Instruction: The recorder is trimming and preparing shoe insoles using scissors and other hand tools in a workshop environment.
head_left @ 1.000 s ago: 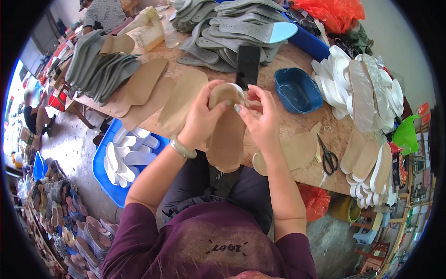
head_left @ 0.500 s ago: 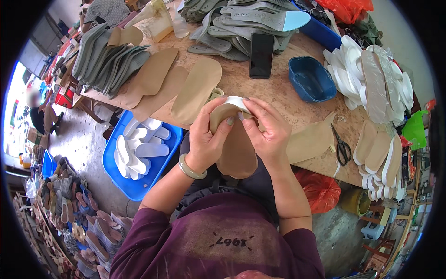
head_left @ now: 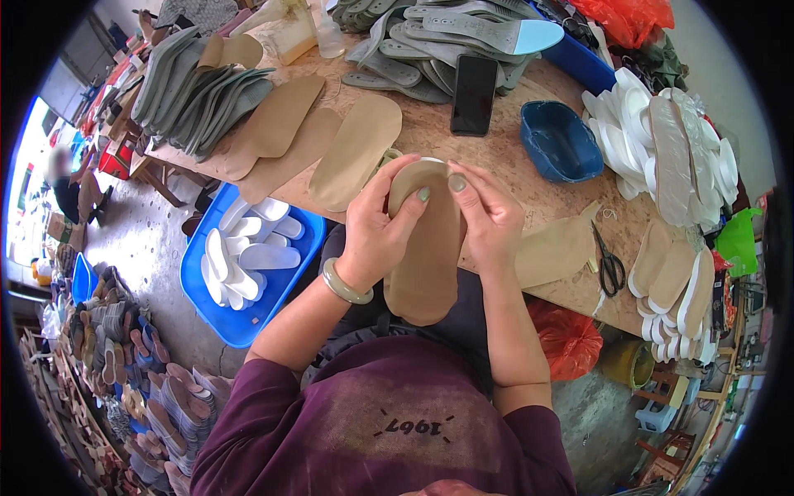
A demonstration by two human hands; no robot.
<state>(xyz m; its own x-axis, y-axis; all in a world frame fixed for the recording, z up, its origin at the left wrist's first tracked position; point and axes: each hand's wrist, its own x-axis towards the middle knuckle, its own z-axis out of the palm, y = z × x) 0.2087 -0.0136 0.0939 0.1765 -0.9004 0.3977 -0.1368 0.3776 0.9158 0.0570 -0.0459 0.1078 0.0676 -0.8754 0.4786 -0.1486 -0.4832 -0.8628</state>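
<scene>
One tan insole [head_left: 423, 256] is up by the near edge of the desk [head_left: 426, 132]. The left hand [head_left: 382, 227] grips its top; the right hand [head_left: 490, 219] pinches the side there. It looks light and bendy to me, best held by its sides. A tan sheet [head_left: 550, 250] might get in the way; scissors [head_left: 610, 269] lie past it.

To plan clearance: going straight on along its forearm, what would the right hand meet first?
Past the tan elongated insole it holds, the right hand would probably meet the black rectangular phone, though depth is unclear.

Insole [head_left: 423, 260] before phone [head_left: 474, 95], tray [head_left: 241, 328] left, scissors [head_left: 605, 255] right
</scene>
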